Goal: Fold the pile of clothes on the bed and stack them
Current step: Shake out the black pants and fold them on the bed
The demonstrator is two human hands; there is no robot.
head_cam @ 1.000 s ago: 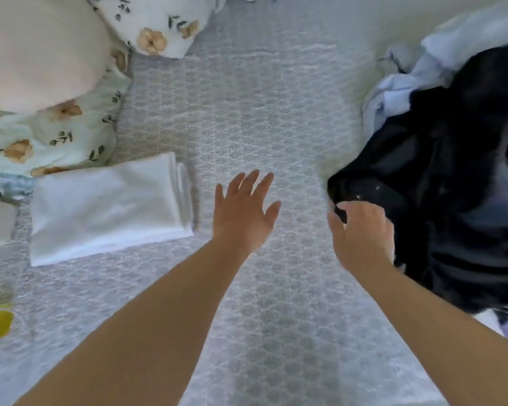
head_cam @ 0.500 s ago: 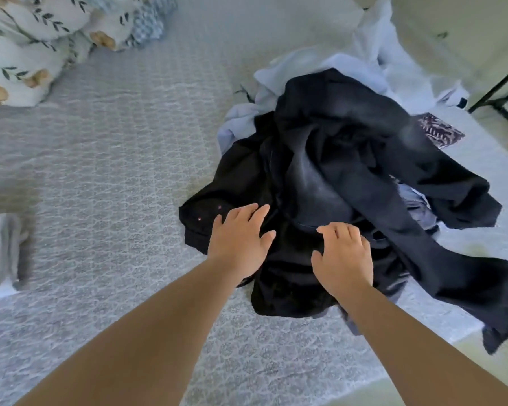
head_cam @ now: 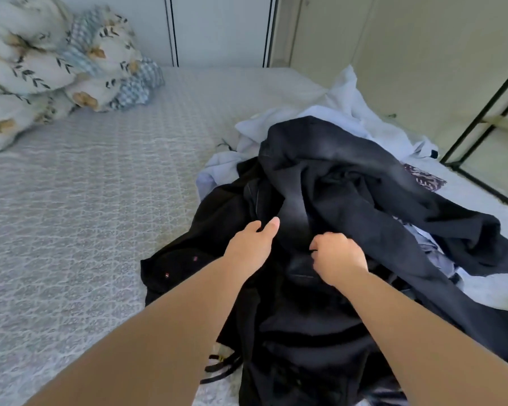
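On black garment (head_cam: 349, 183): left hand (head_cam: 251, 247) spread, right hand (head_cam: 339, 257) clenching fabric.

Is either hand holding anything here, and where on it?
The right hand is closed on a fold of the dark garment atop the pile. The left hand lies open on it, no grip.

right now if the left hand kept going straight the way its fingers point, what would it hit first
The left hand points up and slightly right into the pile, so its fingers would meet the faded black garment draped on top first. They look almost touching already, though depth is hard to judge.
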